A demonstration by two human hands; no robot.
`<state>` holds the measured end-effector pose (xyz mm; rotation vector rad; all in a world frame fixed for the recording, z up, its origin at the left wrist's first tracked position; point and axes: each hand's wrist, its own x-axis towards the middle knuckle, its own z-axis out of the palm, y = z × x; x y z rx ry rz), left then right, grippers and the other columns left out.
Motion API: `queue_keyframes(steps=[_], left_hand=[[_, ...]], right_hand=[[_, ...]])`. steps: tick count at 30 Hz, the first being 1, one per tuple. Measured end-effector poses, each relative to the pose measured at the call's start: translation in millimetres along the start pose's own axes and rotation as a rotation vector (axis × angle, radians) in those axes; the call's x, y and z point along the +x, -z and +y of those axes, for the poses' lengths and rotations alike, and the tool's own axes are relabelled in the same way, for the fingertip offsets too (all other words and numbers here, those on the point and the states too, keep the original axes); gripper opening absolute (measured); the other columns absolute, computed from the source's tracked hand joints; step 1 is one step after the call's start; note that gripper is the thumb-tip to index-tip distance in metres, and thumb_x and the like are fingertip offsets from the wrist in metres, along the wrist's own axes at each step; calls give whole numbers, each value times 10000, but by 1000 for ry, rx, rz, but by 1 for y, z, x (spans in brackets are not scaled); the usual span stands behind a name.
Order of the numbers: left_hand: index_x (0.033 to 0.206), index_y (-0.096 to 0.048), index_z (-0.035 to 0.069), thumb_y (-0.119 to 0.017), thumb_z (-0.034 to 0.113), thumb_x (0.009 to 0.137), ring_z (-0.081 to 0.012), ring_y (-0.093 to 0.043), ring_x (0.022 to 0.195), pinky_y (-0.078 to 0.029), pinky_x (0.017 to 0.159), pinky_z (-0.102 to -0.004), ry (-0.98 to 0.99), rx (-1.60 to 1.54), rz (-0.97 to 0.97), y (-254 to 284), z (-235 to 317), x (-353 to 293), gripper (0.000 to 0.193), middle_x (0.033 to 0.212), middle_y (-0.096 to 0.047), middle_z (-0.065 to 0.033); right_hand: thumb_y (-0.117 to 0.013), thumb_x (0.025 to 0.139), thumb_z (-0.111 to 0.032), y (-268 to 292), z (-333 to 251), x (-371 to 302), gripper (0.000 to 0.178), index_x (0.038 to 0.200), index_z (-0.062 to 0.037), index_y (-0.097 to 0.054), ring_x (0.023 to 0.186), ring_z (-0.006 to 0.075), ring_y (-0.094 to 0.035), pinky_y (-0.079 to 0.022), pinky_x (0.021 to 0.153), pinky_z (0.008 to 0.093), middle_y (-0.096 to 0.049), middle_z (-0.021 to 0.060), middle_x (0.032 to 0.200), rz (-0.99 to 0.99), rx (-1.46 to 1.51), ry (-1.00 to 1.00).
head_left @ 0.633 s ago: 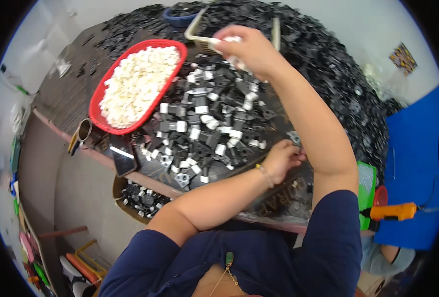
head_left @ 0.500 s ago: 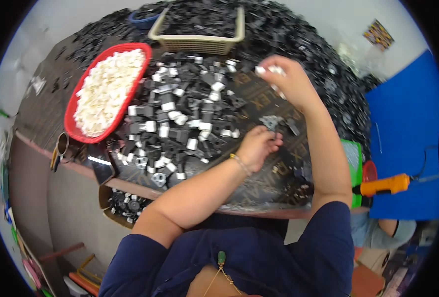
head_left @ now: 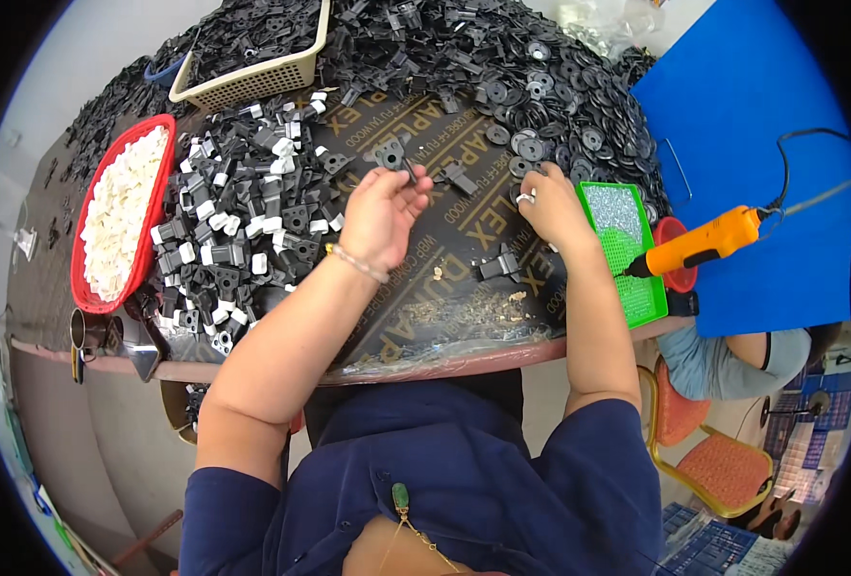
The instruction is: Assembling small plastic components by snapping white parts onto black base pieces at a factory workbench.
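My left hand (head_left: 385,219) is raised over the middle of the table, palm partly up. Its thumb and fingers pinch a black plastic part (head_left: 390,153) with a round hole and side tabs. My right hand (head_left: 555,211) reaches down at the edge of the pile of black plastic discs (head_left: 531,149), fingers curled. Small white plastic pieces (head_left: 528,197) show at its fingers; its fingertips are partly hidden, and I cannot tell if they grip a disc. Loose black parts lie between my hands, one farther off (head_left: 460,178) and one nearer (head_left: 500,264).
Left of my hands lies a heap of black parts with white caps (head_left: 252,206), beside a red basket (head_left: 168,168) of white pieces. A beige basket (head_left: 252,84) stands far back. At right are a green tray (head_left: 648,305) of small metal pieces and an orange electric screwdriver (head_left: 704,242).
The view has swung to the right. My right hand has come nearer and down to the discs' edge. My left hand is still pinching the black part, now turned more upward.
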<state>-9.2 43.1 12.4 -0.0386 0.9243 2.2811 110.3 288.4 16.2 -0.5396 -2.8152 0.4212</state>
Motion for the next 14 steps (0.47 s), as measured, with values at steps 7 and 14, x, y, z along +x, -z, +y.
queue_keyframes(steps=[7, 14], left_hand=[[1043, -577, 63, -661, 78, 921, -197, -646, 943, -491, 827, -328, -11, 118, -82, 15, 15, 15, 149, 1032, -683, -76], [1561, -237, 188, -686, 101, 905, -221, -650, 927, -504, 809, -348, -21, 337, -154, 32, 19, 12, 800, 1078, -674, -111]], right_hand=[[-722, 739, -135, 44, -20, 33, 149, 882, -91, -718, 1334, 484, -449, -428, 1068, 495, -466, 289, 1464, -389, -84, 28], [-801, 717, -238, 29, -27, 13, 199, 890, -162, -739, 1444, 397, -327, -249, 1116, 699, -359, 162, 1593, -270, -168, -116]])
